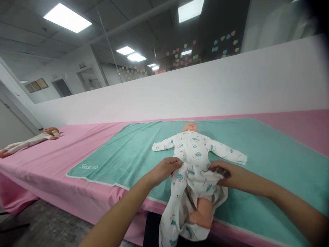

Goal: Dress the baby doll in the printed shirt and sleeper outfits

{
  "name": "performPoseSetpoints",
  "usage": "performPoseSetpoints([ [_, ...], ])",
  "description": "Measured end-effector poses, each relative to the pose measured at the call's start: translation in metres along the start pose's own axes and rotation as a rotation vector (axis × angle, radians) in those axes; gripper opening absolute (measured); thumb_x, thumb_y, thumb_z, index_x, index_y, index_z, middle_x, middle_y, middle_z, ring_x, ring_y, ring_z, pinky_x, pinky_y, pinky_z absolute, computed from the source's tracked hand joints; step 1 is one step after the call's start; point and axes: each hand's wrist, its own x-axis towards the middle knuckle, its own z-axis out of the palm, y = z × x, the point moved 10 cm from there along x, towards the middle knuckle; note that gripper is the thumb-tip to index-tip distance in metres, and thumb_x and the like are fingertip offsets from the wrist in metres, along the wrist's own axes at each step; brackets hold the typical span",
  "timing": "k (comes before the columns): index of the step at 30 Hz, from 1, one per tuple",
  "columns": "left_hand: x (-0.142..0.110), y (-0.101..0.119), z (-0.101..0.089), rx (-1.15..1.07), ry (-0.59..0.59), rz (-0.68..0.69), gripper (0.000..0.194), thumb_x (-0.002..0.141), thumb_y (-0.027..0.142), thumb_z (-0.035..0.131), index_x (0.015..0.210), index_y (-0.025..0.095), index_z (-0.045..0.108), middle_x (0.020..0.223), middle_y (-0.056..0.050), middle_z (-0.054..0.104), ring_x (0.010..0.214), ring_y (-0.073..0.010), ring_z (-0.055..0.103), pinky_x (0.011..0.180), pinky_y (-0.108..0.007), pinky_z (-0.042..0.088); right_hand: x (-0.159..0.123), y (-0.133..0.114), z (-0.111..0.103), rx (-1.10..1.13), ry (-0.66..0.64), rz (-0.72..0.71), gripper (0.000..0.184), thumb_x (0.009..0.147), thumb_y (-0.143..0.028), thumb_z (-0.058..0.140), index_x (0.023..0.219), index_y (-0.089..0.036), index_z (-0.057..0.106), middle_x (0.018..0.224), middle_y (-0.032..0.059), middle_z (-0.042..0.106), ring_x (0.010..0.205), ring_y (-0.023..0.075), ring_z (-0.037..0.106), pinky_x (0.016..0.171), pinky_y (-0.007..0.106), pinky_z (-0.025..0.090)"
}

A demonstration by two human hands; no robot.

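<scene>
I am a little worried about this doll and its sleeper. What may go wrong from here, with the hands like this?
The doll has a bare leg and the loose lower part of the white printed sleeper lying toward the edge of the pink-covered table, so they might slide off. The right hand, gathering the fabric, might also catch the leg.

Carrier: long table under a pink fabric sheet | landmark, on sheet: teal towel with white piping | on towel, middle: baby doll in a white printed sleepsuit, head toward far edge | left of towel, on sheet: second baby doll in a white outfit, lying well apart
</scene>
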Motion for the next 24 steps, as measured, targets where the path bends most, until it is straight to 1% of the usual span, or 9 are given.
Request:
performPoseSetpoints([
  [2,0.01,-0.005,-0.001,-0.163,0.024,0.012,0.035,0.079,0.047,0.056,0.071,0.013,0.052,0.061,0.002,0.043,0.054,-0.0076,0.035,0.052,-0.022,0.025,0.008,-0.022,-0.004,0.064,0.013,-0.032,0.033,0.079,-0.038,0.056,0.109,-0.024,0.057,0.105,0.0079,0.059,0.088,0.0203,0.054,0.071,0.028,0.042],
  [4,0.02,-0.009,-0.001,-0.337,0.05,0.028,0.031,0.076,0.044,0.06,0.073,0.013,0.052,0.063,0.002,0.045,0.055,-0.0081,0.038,0.052,-0.022,0.027,0.019,-0.046,0.002,0.078,0.017,-0.074,0.03,0.082,-0.043,0.051,0.103,-0.022,0.059,0.102,0.0075,0.059,0.087,0.0199,0.054,0.07,0.028,0.041],
  [6,0.028,-0.011,0.0,-0.476,0.083,0.046,0.028,0.073,0.038,0.064,0.071,0.013,0.051,0.062,0.002,0.044,0.055,-0.0082,0.038,0.052,-0.022,0.028,0.032,-0.063,0.023,0.038,-0.053,-0.069,0.027,0.079,-0.045,0.054,0.084,-0.019,0.06,0.081,0.0035,0.059,0.069,0.016,0.052,0.059,0.026,0.038],
  [9,0.033,-0.013,-0.003,-0.578,0.141,0.062,0.027,0.071,0.034,0.065,0.066,0.014,0.048,0.058,0.003,0.042,0.053,-0.0079,0.038,0.051,-0.022,0.029,0.049,-0.079,0.055,0.123,-0.168,-0.069,0.029,0.077,-0.045,0.057,0.069,-0.017,0.056,0.065,-0.0001,0.054,0.058,0.0122,0.046,0.053,0.024,0.034],
  [13,0.025,-0.015,-0.006,-0.552,0.132,0.037,0.032,0.076,0.042,0.061,0.068,0.012,0.051,0.059,0.002,0.044,0.054,-0.0081,0.04,0.052,-0.022,0.032,0.063,-0.071,0.057,0.468,-0.106,-0.004,0.015,0.074,-0.03,0.059,0.07,-0.015,0.057,0.069,0.0014,0.058,0.063,0.0142,0.052,0.059,0.026,0.039],
  [16,0.014,-0.012,0.001,-0.348,-0.008,-0.008,0.029,0.071,0.036,0.069,0.083,0.011,0.059,0.072,-0.001,0.054,0.063,-0.0092,0.046,0.059,-0.021,0.035,0.065,-0.052,0.048,0.794,-0.014,0.07,0.008,0.069,-0.021,0.057,0.074,-0.015,0.056,0.067,0.0006,0.058,0.063,0.0149,0.054,0.06,0.027,0.041],
  [19,0.007,-0.009,0.013,-0.161,-0.151,-0.043,0.03,0.067,0.026,0.073,0.091,0.012,0.063,0.082,-0.003,0.059,0.073,-0.0123,0.052,0.068,-0.023,0.039,0.063,-0.048,0.052,1.058,-0.063,0.077,0.005,0.069,-0.018,0.054,0.074,-0.016,0.055,0.064,-0.0005,0.057,0.061,0.0142,0.053,0.059,0.027,0.042],
  [21,0.011,-0.004,0.013,-0.198,-0.116,-0.007,0.027,0.072,0.028,0.069,0.092,0.012,0.063,0.083,-0.004,0.06,0.075,-0.0134,0.054,0.071,-0.024,0.041,0.06,-0.05,0.058,1.168,-0.107,0.088,0.005,0.07,-0.019,0.054,0.074,-0.017,0.055,0.064,-0.0003,0.058,0.06,0.0136,0.053,0.059,0.026,0.042],
  [24,0.021,0.002,0.005,-0.395,0.064,0.099,0.025,0.077,0.031,0.064,0.094,0.013,0.058,0.084,-0.005,0.061,0.076,-0.0134,0.056,0.07,-0.023,0.043,0.057,-0.053,0.067,1.232,-0.134,0.106,0.015,0.074,-0.031,0.056,0.075,-0.016,0.058,0.061,0.001,0.058,0.056,0.0135,0.052,0.058,0.027,0.042],
])
